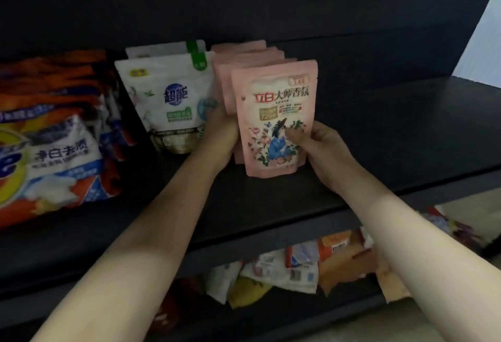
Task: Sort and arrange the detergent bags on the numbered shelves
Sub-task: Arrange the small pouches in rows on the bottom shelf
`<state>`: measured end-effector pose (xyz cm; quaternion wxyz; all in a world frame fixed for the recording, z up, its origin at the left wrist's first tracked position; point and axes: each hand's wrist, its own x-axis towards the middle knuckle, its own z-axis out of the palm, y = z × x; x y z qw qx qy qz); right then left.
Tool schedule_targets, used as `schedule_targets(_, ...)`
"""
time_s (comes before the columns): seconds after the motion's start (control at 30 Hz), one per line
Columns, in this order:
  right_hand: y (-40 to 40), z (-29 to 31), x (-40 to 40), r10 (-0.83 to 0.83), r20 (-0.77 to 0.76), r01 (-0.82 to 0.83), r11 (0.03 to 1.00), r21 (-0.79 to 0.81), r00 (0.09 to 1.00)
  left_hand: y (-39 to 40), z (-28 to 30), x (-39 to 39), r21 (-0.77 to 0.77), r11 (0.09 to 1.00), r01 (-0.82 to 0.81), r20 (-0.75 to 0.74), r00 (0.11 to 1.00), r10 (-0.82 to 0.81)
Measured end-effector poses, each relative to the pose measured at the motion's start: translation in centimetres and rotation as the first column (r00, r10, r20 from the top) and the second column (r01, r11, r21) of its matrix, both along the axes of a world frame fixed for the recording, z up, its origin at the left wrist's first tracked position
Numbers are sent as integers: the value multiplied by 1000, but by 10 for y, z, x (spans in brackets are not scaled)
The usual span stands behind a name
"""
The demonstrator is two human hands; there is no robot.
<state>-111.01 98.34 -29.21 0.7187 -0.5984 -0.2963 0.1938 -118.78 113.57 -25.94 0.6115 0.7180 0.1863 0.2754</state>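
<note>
A pink detergent bag (273,103) with a flower picture stands upright at the front of a row of pink bags (244,55) on the dark shelf (271,206). My right hand (322,146) grips its lower right edge, thumb on the front. My left hand (222,130) holds the left side of the pink row, fingers curled round the edge. Left of them stand white detergent bags (165,97) with blue lettering. Further left lie orange and white bags (51,151).
The shelf stretches dark and bare to the right of the pink row. On the lower shelf (271,314) lies a jumble of mixed bags (292,265). A pale wall (479,43) shows at the upper right.
</note>
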Motion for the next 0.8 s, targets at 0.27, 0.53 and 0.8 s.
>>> schedule_targets(0.27, -2, -4, -3, 24, 101, -20, 999, -39, 995, 15, -1, -32, 337, 939, 66, -63, 997, -48)
schedule_targets(0.53, -3, 8, -8, 76, 153, -53, 988, -148, 985, 17, 6, -39, 363, 932, 2, -67, 997, 24)
schedule_targets(0.8, -20, 9, -5, -11, 70, 23, 986, -166, 997, 0, -11, -82, 403, 897, -179, -211, 936, 281)
